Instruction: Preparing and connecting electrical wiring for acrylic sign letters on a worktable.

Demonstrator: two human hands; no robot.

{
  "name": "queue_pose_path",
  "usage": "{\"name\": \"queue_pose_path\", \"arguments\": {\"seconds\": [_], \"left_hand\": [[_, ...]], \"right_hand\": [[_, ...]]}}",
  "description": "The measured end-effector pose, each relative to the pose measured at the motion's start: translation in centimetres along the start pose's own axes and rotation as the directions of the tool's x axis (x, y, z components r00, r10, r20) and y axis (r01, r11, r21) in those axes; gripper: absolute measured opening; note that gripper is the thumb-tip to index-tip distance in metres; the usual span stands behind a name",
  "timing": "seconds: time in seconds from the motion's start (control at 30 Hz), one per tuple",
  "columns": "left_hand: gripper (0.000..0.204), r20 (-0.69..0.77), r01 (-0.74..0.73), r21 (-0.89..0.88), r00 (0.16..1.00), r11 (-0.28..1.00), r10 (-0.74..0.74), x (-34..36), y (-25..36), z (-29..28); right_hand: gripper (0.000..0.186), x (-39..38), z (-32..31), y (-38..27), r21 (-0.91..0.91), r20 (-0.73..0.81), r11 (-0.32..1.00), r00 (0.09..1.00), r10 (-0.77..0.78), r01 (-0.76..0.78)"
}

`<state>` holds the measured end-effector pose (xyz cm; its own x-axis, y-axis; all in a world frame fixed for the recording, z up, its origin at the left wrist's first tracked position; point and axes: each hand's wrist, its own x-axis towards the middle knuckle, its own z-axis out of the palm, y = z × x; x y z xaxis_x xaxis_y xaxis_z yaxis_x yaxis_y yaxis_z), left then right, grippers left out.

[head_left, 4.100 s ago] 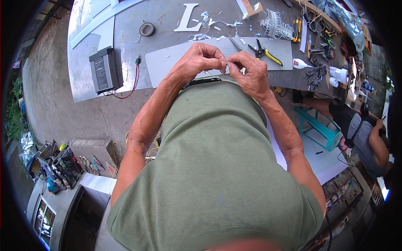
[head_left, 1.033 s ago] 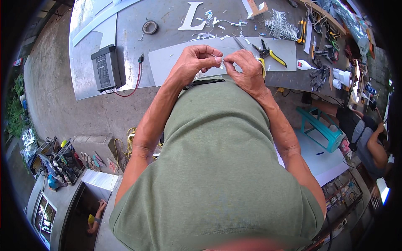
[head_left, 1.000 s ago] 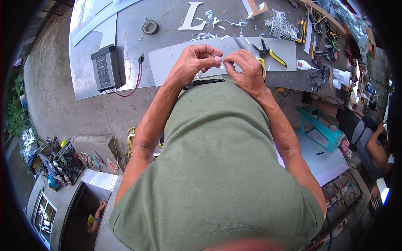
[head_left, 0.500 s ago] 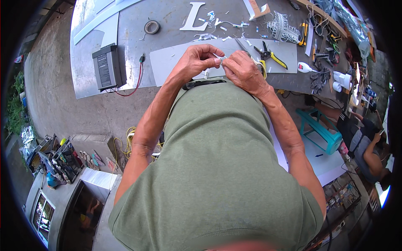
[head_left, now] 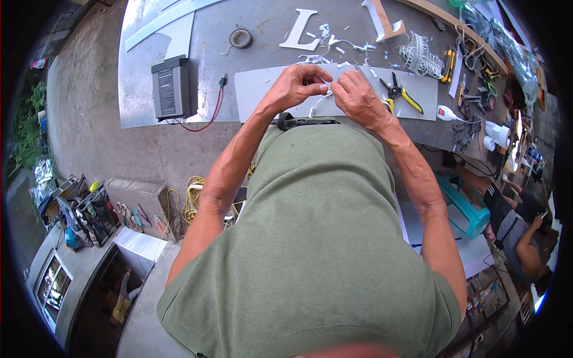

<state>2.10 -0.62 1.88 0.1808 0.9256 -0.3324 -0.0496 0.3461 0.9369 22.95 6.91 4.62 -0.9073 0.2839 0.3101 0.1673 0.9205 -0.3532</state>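
Right in front of the person's belly, above the near edge of the bench, a short white wire strand (head_left: pixel 321 99) hangs with a small white piece at its lower end. The left hand (head_left: pixel 294 89), at ten o'clock from it, pinches the strand's upper end by the thumb tip, fingers curled. The right hand (head_left: pixel 360 100), at three o'clock, has its fingers bunched together, back turned up; I can't tell whether anything is between its fingertips.

Beneath the hands lies a pale grey sheet (head_left: pixel 253 92) on the metal bench (head_left: pixel 268 36). Yellow-and-black pliers (head_left: pixel 403 94) rest at three o'clock, just past the right hand. Little white and blue scraps (head_left: pixel 324 30) are scattered at twelve, beside a white letter-shaped cutout (head_left: pixel 298 33) standing towards eleven. A tape roll (head_left: pixel 249 40) sits at ten, a dark box (head_left: pixel 171 88) at nine. Towards two there's a heap of white strips (head_left: pixel 421 56). Off at four o'clock, a teal stool (head_left: pixel 474 221) stands near another person (head_left: pixel 525 244).
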Motion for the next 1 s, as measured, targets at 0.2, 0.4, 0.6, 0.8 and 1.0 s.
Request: {"name": "queue_pose_path", "arguments": {"seconds": [0.2, 0.4, 0.6, 0.8, 1.0], "left_hand": [[0.035, -0.312, -0.072, 0.284, 0.936, 0.956, 0.163, 0.2, -0.9, -1.3], [0.056, -0.521, 0.224, 0.847, 0.531, 0.482, 0.668, -0.3, -3.4, -8.6], [0.076, -0.554, 0.453, 0.831, 0.62, 0.324, 0.555, 0.9, -4.4, -12.8], [0.066, -0.554, 0.336, 0.815, 0.69, 0.471, 0.466, 1.1, -2.7, -12.8], [0.07, -0.254, -0.187, -0.125, 0.955, 0.974, 0.151, -2.0, 3.8, -6.3]], "right_hand": [[0.018, 1.2, 2.1, 2.0, -0.291, -0.033, 0.956, 0.999, -0.031, 0.02], [0.023, -0.3, 5.6, 2.2, -0.218, 0.098, 0.975, 0.992, 0.076, -0.053], [0.048, -1.7, 4.7, 2.5, 0.056, 0.046, 0.971, 0.972, 0.231, -0.233], [0.046, -2.4, 1.3, 2.7, 0.356, -0.033, 0.761, 0.807, 0.589, -0.542], [0.04, 1.2, -2.7, 2.0, 0.816, 0.151, 0.275, 0.646, 0.748, -0.509]]}}
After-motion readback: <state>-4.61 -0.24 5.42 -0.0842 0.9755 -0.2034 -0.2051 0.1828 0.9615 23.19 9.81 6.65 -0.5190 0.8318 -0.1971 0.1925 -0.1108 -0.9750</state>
